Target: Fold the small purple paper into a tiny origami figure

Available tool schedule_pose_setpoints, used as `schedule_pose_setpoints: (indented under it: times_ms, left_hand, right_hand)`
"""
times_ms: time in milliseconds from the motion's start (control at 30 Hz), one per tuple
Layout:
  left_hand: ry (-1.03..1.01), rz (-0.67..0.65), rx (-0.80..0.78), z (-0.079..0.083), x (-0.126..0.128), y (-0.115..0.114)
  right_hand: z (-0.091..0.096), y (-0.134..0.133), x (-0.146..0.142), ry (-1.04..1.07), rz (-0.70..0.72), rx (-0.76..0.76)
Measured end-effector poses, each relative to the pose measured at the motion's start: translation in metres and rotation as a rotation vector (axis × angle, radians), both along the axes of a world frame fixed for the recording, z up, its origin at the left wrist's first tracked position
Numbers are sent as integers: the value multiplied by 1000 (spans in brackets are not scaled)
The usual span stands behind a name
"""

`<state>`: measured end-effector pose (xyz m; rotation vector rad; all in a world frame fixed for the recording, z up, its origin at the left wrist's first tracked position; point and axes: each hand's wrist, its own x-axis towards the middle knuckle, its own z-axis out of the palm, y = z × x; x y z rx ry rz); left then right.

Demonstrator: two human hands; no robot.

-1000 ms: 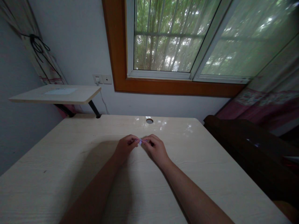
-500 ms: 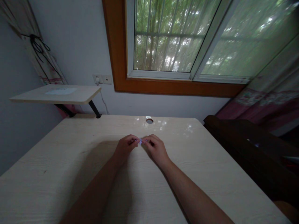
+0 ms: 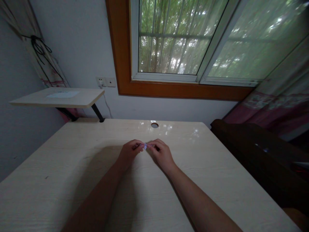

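My left hand (image 3: 128, 152) and my right hand (image 3: 161, 153) meet fingertip to fingertip over the middle of a pale wooden table (image 3: 72, 167). Both are closed in a pinch on a tiny pale bluish-white object (image 3: 145, 146) held between them. The object is too small and too covered by fingers to name. Both forearms reach in from the bottom edge, and the hands hover just above or rest on the tabletop.
A round cable hole (image 3: 154, 125) sits near the table's far edge. A small raised shelf (image 3: 60, 97) stands at the back left, with wall sockets (image 3: 105, 82) behind it. A dark wooden piece of furniture (image 3: 256, 154) borders the table's right side, under a window (image 3: 183, 42).
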<state>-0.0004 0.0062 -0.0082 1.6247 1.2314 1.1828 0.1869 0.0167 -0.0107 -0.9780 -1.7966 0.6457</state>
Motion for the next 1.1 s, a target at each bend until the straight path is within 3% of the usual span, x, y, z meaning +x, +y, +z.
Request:
schedule_pose_setpoints:
  times_ms: [1100]
  left_hand:
    - [-69,26,-1,-7,0,4]
  right_hand:
    - [2,-1,-1,17,-33,-9]
